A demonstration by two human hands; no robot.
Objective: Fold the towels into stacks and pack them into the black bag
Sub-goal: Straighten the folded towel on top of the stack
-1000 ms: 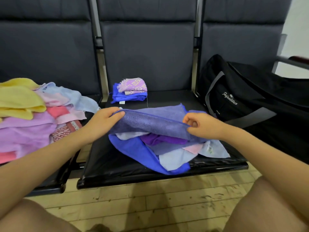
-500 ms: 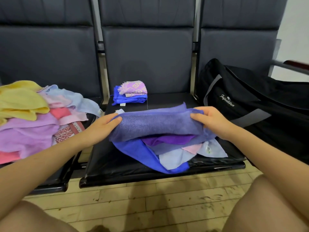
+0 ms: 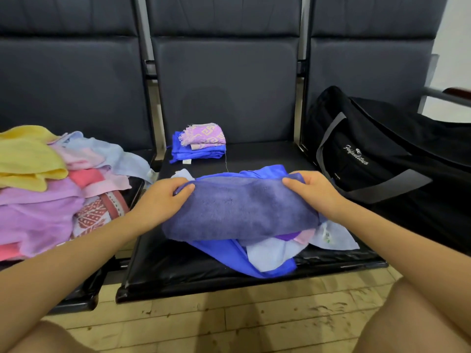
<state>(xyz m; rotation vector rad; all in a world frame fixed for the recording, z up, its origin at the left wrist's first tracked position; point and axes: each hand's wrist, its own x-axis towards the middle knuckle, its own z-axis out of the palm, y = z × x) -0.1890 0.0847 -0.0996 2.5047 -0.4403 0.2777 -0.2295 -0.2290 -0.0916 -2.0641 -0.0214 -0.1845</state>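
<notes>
Observed from the head camera: a row of three dark padded seats, with the person's bare forearms reaching in from the lower edge.

Left hand [image 3: 163, 200] grasps the left end of the slate-blue towel [image 3: 239, 210], fingers curled over its far edge. Right hand [image 3: 312, 191] grasps the right end likewise, thumb and fingers pinching the fold. The towel is doubled over lengthwise and rests on a loose heap of towels [image 3: 270, 253] of royal blue, pale blue, purple and pink, lying on the middle seat [image 3: 178, 273].

At 12 o'clock from the held towel, near the backrest, stands a small folded stack [image 3: 200, 145]: a lilac patterned towel on top of folded royal blue towels. A white tag shows at its front edge.

At 9 o'clock, on the left seat, lies an unfolded pile [image 3: 48, 189] of yellow, pink, lilac, pale blue and a red-patterned cloth.

At 3 o'clock, on the right seat, sits the black bag [image 3: 382, 159], with grey straps and white script lettering. Whether it is unzipped cannot be determined.

Pale wooden floor [image 3: 229, 324] lies below the seats.
</notes>
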